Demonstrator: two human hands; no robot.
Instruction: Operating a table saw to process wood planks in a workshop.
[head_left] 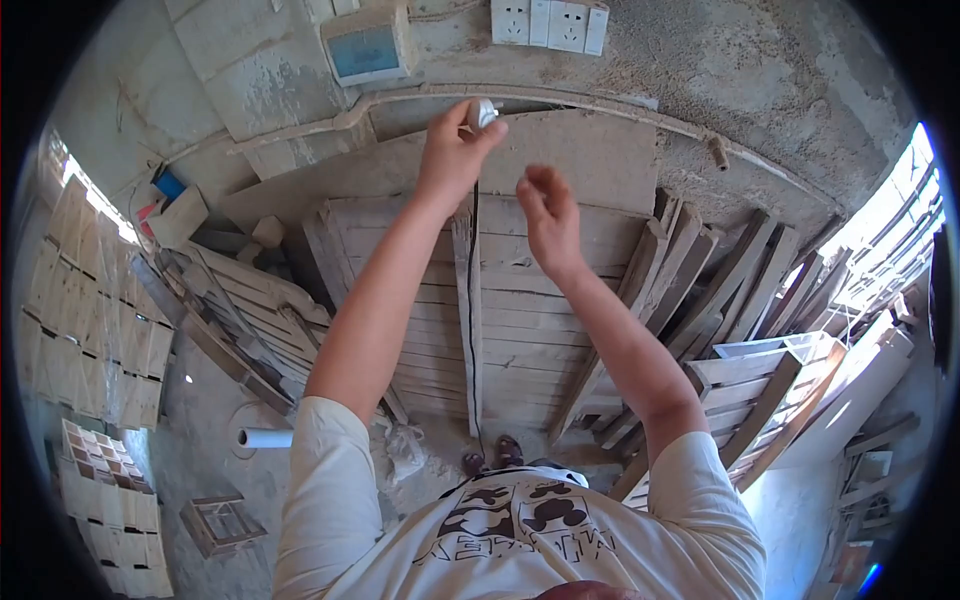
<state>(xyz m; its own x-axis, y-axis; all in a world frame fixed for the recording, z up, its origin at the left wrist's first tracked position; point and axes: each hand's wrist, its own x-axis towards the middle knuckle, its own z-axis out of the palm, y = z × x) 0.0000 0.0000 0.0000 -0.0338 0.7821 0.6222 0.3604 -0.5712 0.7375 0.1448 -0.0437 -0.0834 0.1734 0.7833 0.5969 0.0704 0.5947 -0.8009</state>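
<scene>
The two hands are apart, both raised in front of the wall. The left hand (458,150) is clamped on a white plug (482,112), gripped between thumb and fingers with its metal pins directed to the right. The plug is located below the white socket panel (549,25), separate from it, and close to the pale conduit (600,103) that runs across the wall. The right hand (549,215) is positioned lower and to the right in the air, fingers loosely bent and thumb set away from them (the fingertips are blurred). A black cable (472,320) extends downward from beneath the left hand, along an upright timber of the wooden pallet (530,335), toward the floor; its upper end is hidden by the hand. A box with a bluish window (364,52) is mounted left of the socket panel. Wooden beams (735,280) lean against the wall at right.
</scene>
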